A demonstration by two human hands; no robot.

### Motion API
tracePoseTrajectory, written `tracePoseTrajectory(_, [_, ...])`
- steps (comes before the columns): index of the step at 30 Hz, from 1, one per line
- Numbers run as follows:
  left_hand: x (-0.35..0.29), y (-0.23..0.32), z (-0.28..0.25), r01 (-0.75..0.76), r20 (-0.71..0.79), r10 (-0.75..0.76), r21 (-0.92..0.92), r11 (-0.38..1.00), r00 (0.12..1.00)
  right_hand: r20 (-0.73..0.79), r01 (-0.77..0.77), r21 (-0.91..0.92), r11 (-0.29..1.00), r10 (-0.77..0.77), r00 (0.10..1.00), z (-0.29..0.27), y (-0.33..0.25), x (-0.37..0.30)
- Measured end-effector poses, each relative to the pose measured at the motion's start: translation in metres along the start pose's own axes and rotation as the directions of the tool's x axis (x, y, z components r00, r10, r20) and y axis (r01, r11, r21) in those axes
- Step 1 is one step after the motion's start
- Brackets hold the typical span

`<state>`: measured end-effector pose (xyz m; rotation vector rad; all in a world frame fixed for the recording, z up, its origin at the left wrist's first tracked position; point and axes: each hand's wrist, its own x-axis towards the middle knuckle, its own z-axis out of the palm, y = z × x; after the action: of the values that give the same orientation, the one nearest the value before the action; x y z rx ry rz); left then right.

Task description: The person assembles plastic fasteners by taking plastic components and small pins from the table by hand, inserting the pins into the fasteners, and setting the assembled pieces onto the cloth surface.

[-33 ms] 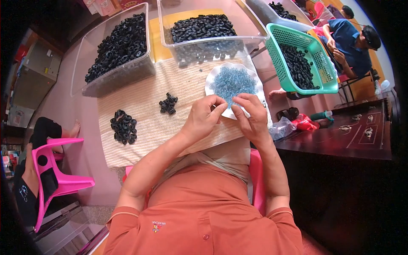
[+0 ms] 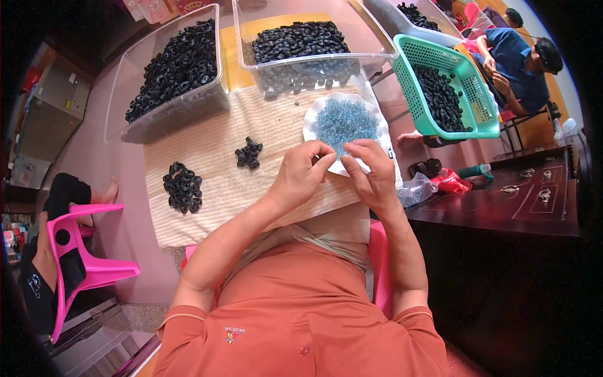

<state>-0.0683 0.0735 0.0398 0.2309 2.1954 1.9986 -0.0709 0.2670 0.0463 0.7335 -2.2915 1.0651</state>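
Observation:
My left hand (image 2: pixel 304 171) is closed in a pinch at the near-left rim of a white scalloped plate (image 2: pixel 310 131). What its fingertips hold, if anything, is too small to make out. Facing it, my right hand (image 2: pixel 375 173) is over the plate's near edge, thumb and forefinger curled close together around something I cannot make out. Many tiny clear-blue beads (image 2: pixel 345 122) fill the plate. To the left, on a striped cream cloth (image 2: pixel 217 125), lie a small pile of black ring-like parts (image 2: pixel 249 153) and a larger pile of black parts (image 2: pixel 183 188).
Beyond the cloth's far edge stand two clear plastic bins (image 2: pixel 221 56) (image 2: pixel 301 61) of black parts. A green basket (image 2: pixel 480 125) with more black parts is at the far right. A dark wooden cabinet (image 2: pixel 490 207) flanks me; a pink chair (image 2: pixel 103 271) is left. Another person (image 2: pixel 518 66) sits far right.

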Motion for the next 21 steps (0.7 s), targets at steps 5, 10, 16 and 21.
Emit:
tracePoseTrajectory(5, [-0.005,-0.002,0.001,-0.219,0.007,0.224,0.228,0.949,0.975,0.264,-0.490,0.389,0.780,0.415,0.871,0.004,0.001,-0.011])
tracePoseTrajectory(10, [-0.011,-0.002,-0.001,-0.289,0.021,0.291,0.195,0.937,0.957,0.317,-0.538,0.420,0.730,0.437,0.841,0.004,-0.001,-0.015])
tracePoseTrajectory(16, [-0.023,-0.011,-0.005,0.031,0.058,-0.019,-0.212,0.977,0.998,0.322,-0.550,0.480,0.683,0.446,0.835,0.009,-0.005,-0.020])
tracePoseTrajectory(21, [-0.034,-0.014,-0.012,-0.001,0.047,0.011,-0.209,0.978,0.999,0.312,-0.568,0.586,0.578,0.486,0.817,0.017,-0.012,-0.025])
